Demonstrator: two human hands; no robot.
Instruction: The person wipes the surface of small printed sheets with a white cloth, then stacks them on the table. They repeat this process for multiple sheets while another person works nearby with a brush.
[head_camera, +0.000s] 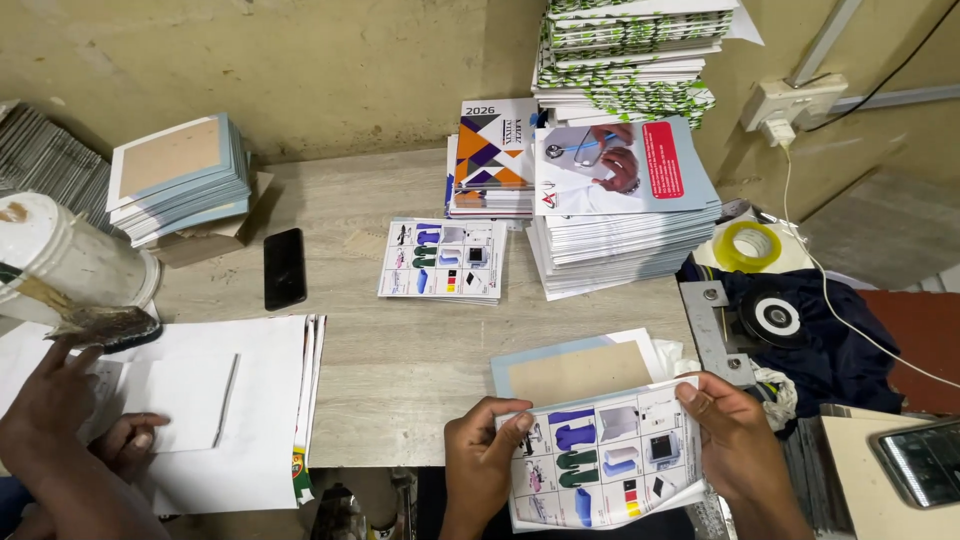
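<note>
A printed sheet with a grid of small coloured product pictures (600, 462) lies nearest the camera, held at the bottom edge of the view between the person's two hands: the left hand (482, 462) clasps its left border with the thumb on top and fingers curled under, and the right hand (738, 440) pinches its upper right corner, thumb pressed on the paper, so both grips are closed on the sheet. Just behind it a pale blue card with a brown cardboard panel (575, 368) rests on the worn grey wooden table (400, 360). At the far left a co-worker's hands (70, 420) press on a stack of white paper sheets (240, 400), beside a glue-smeared white plastic tub (70, 262) with a brush. Further back stand a tall pile of white booklets with a red and grey cover (620, 215), a second printed sheet of product pictures (443, 260), a stack of blue-edged card covers (180, 175), and a black phone (284, 267). A yellow tape roll (748, 245) lies to the right, under a wall socket on the stained beige wall (300, 70)
</note>
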